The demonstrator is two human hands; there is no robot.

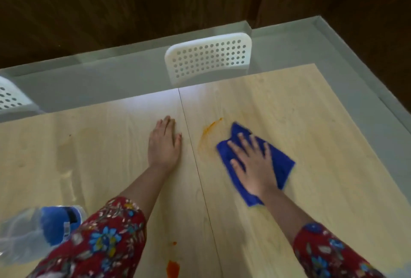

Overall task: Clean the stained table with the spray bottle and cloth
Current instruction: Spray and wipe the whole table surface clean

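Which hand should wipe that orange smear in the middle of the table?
The right hand, probably. It presses flat on the blue cloth, which lies just right of the orange smear. The left hand rests flat on the table and holds no cloth.

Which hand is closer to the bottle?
Left. The left hand lies flat on the table, beyond the bottle and to its right. The right hand is farther right, pressing the cloth.
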